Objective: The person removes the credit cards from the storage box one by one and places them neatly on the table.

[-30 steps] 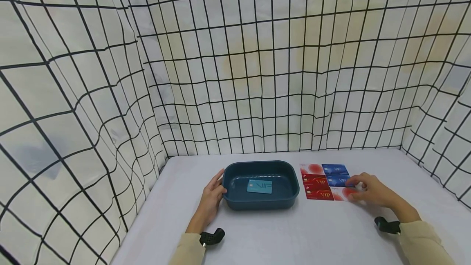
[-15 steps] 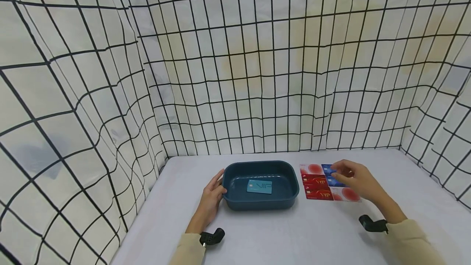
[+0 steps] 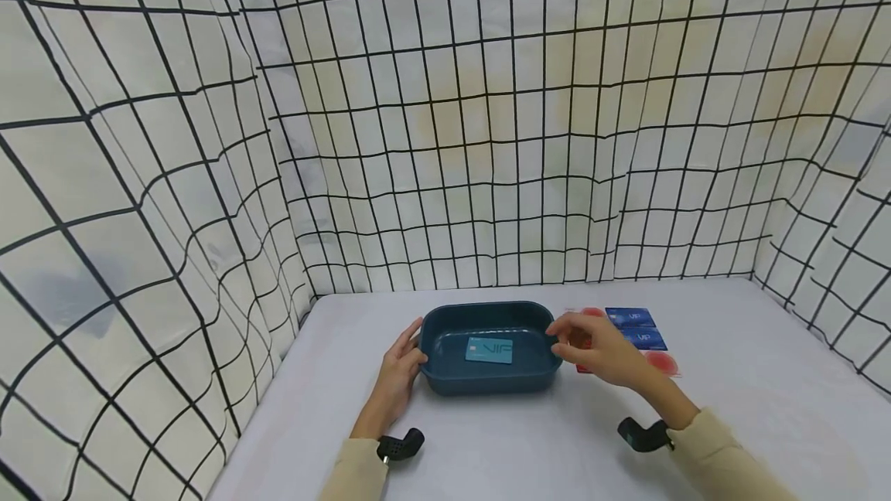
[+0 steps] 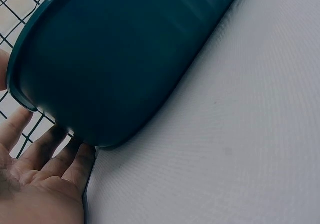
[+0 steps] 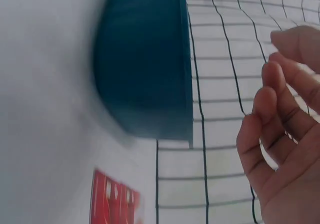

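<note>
A dark teal rectangular tub (image 3: 490, 385) stands on the white table, with one light-blue VIP card (image 3: 487, 351) lying flat inside. My left hand (image 3: 398, 381) rests against the tub's left end, its extended fingers on the outer wall in the left wrist view, with the thumb nearer the front. At the opposite end, my right hand (image 3: 602, 350) hovers by the rim, fingers loosely bent and no object showing between thumb and fingertips. Behind that hand lie two blue VIP cards (image 3: 643, 339), a white card with a red circle (image 3: 661, 362), and red cards (image 5: 114, 201) partly hidden by it.
A white sheet with a black grid net (image 3: 452, 176) encloses the back and both sides of the table (image 3: 522, 447). Small black cameras are worn on the left wrist (image 3: 400, 445) and right wrist (image 3: 643, 434).
My right hand has moved left from the lower right card, across the blue cards, to the tub's right rim. The left hand, tub and light-blue card have stayed in place.
</note>
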Demonstrator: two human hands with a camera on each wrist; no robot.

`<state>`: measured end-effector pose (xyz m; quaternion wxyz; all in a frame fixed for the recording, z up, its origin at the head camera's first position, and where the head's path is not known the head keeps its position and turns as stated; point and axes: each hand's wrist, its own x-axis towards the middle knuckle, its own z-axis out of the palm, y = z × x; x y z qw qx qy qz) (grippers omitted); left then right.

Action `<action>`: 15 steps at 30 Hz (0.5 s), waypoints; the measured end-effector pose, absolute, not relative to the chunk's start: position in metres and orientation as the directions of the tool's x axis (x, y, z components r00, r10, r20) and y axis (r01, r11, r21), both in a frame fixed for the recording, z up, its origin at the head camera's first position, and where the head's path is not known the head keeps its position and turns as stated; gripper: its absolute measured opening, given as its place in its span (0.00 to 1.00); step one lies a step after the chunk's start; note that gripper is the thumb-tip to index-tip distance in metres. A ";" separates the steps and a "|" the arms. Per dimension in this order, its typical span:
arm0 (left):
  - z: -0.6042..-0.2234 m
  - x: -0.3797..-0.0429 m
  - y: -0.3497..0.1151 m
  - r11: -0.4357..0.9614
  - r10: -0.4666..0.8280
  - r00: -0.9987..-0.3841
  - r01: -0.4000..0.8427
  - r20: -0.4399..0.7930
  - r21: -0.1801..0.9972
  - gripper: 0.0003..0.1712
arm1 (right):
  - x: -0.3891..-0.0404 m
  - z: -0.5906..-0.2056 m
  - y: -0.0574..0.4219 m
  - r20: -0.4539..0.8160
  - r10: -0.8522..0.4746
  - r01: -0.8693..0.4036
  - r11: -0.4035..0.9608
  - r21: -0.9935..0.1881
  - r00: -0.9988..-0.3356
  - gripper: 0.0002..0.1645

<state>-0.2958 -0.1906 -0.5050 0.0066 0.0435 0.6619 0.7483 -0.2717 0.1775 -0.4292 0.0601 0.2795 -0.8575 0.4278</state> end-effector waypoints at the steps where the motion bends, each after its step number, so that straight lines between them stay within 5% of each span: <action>1: -0.505 -0.296 -0.191 -0.123 0.067 -0.996 0.051 0.060 0.991 0.43 | -0.273 -0.429 0.171 0.337 -0.431 -0.528 0.477 -0.702 -0.837 0.13; 15: -0.505 -0.296 -0.190 -0.122 0.051 -0.997 0.048 0.055 0.991 0.43 | -0.305 -0.438 0.097 0.261 -0.463 -0.501 0.532 -0.683 -0.847 0.21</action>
